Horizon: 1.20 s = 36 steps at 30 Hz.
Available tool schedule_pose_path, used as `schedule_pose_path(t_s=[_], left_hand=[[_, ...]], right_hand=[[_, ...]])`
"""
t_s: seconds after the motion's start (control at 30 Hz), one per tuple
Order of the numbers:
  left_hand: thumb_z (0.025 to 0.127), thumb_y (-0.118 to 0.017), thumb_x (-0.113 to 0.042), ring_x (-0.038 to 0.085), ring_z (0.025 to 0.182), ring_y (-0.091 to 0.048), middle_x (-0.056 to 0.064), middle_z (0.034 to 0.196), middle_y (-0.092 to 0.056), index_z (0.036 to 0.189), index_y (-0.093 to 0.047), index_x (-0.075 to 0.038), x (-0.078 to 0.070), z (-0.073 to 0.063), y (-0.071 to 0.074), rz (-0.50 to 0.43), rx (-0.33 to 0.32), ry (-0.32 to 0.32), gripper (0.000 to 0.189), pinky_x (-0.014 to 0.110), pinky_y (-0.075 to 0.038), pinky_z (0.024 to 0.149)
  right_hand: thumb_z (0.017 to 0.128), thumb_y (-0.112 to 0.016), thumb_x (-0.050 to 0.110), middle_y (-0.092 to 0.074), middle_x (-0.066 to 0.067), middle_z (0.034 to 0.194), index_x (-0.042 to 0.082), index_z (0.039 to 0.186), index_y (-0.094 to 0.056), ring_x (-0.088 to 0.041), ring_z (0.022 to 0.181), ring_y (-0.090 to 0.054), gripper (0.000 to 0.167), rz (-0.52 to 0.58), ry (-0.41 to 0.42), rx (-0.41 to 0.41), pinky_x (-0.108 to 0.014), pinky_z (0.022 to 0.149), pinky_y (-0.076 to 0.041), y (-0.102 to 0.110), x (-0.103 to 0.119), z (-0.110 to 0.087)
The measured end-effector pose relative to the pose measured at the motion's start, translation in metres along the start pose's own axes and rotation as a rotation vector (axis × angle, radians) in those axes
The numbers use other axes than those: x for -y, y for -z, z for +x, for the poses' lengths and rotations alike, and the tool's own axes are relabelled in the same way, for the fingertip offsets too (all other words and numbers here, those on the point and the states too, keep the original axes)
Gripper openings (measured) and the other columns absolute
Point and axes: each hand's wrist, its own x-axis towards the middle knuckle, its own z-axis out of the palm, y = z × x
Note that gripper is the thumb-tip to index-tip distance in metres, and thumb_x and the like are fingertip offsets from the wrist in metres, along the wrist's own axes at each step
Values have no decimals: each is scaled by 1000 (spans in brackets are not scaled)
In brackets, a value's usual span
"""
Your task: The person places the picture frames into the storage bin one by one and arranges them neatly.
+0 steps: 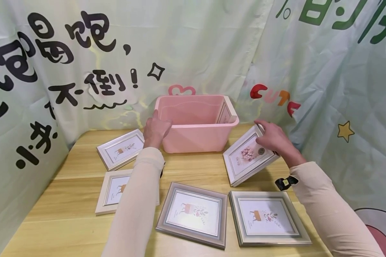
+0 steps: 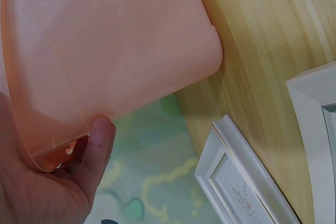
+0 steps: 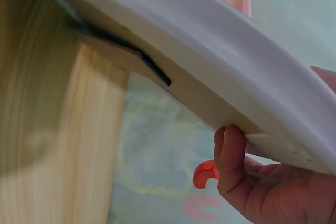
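At the back of the wooden table stands a pink plastic bin (image 1: 197, 139). My left hand (image 1: 156, 129) grips its left rim; in the left wrist view the fingers curl about a handle hole. My right hand (image 1: 273, 140) holds a white picture frame (image 1: 239, 162) with a pink flower print by its upper right edge. That frame is tilted up, right of the bin. The right wrist view shows its back with a stand leg (image 3: 121, 59). Another picture frame (image 1: 226, 112) stands inside the bin against the right wall.
Two light picture frames, one near the back (image 1: 120, 149) and one partly behind my left sleeve (image 1: 107, 192), lie at left. A grey-brown frame (image 1: 193, 214) and a champagne-coloured frame (image 1: 268, 217) lie in front. A printed curtain (image 1: 199, 46) hangs behind the table.
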Motion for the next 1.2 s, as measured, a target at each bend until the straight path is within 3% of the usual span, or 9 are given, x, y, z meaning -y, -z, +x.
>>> schedule_pose_path(t_s=[0.67,0.93,1.2], left_hand=[[81,-49,-47,38,117,-50,21,138,-46,155,-20,-23,2,-1,1,-3,1,1,83,54,-41,102],[80,-51,-48,38,114,-54,21,135,-50,155,-20,-22,0,-2,1,15,-9,-12,85,51,-44,98],[80,-52,-47,38,112,-55,20,134,-51,155,-21,-23,-2,-4,2,5,-18,-6,84,51,-45,98]], right_hand=[[83,-55,10,-46,-26,136,9,148,-36,-38,104,-48,68,43,38,-53,-49,79,-48,15,17,-6],[84,-55,11,-46,-26,133,12,150,-33,-40,98,-49,69,68,34,-85,-41,60,-53,32,20,-8],[85,-56,10,-47,-25,127,14,148,-35,-41,94,-51,66,80,25,-121,-38,53,-53,43,24,-7]])
